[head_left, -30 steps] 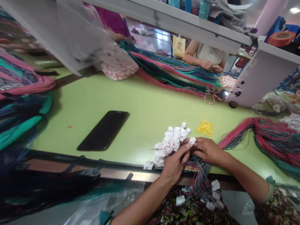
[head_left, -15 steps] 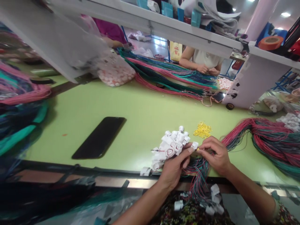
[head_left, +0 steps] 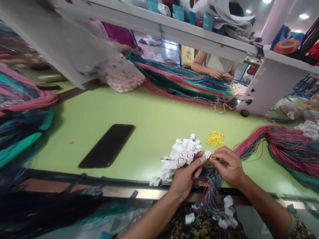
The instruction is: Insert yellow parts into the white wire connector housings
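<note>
My left hand [head_left: 185,179] is closed on a white plastic connector [head_left: 206,154], pinched between thumb and fingers. A cluster of similar white connectors [head_left: 180,154] lies against that hand on its left side. Close to the connector, my right hand [head_left: 230,166] pinches a tiny yellow piece [head_left: 211,158] between thumb and forefinger. Just beyond the hands is a small pile of yellow pieces [head_left: 215,138]. Thin red, green and dark wires [head_left: 211,186] hang below the hands over the table edge, with more white connectors [head_left: 228,212] at the lap.
A black phone [head_left: 107,146] lies on the green table [head_left: 154,116]. Wire bundles [head_left: 286,149] cover the right, with more wires [head_left: 22,96] at the left. A bag of pale parts [head_left: 124,78] sits at the back. Across the table rest a co-worker's hands [head_left: 219,74].
Both hands stay nearly in place, the yellow piece still close by the white connector. The view has shifted very slightly.
</note>
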Demonstrator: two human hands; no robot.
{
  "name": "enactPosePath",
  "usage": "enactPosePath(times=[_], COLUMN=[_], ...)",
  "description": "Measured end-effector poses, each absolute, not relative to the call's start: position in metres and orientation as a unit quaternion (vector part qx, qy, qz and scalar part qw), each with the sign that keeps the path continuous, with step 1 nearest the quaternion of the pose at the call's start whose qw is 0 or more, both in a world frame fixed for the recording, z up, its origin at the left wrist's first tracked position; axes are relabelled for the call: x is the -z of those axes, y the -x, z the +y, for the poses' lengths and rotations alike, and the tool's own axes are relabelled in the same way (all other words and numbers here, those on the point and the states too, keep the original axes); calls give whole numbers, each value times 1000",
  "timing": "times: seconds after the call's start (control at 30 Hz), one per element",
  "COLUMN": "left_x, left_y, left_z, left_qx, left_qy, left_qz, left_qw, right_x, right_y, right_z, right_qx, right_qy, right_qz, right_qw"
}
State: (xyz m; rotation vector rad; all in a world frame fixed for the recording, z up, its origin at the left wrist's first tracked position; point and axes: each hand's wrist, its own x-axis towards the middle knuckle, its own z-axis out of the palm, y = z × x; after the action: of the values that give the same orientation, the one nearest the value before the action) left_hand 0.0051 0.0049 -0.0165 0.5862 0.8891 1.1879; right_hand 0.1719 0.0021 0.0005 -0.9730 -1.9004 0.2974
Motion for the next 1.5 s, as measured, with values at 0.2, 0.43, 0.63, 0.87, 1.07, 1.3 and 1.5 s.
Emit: enactPosePath(times=[0.2, 0.43, 0.63, 0.87, 1.07, 1.3, 1.5], left_x=[16, 17, 19, 19, 15, 27, 32], left_y=[-7, -6, -9, -8, -8, -1, 0], left_z=[6, 6, 6, 3, 2, -5, -9], left_qx=[-532, -528, -533, -536, -534, -502, -509], left_qy=[-257, -256, -260, -263, -278, -317, -335], left_qz=[406, 400, 411, 415, 417, 399, 373], left_qw=[697, 704, 693, 687, 680, 699, 700], right_x=[1, 7, 8, 14, 7, -6, -22], right_y=[-172, -173, -174, -178, -174, -169, -165], right_z=[2, 2, -2, -6, -7, -15, -25], right_qx=[-132, -157, -142, 10, -119, -306, -244], right_qy=[401, 402, 428, 414, 416, 455, 445], right_qz=[-777, -767, -753, -822, -773, -641, -701], right_qw=[466, 474, 478, 391, 464, 537, 501])
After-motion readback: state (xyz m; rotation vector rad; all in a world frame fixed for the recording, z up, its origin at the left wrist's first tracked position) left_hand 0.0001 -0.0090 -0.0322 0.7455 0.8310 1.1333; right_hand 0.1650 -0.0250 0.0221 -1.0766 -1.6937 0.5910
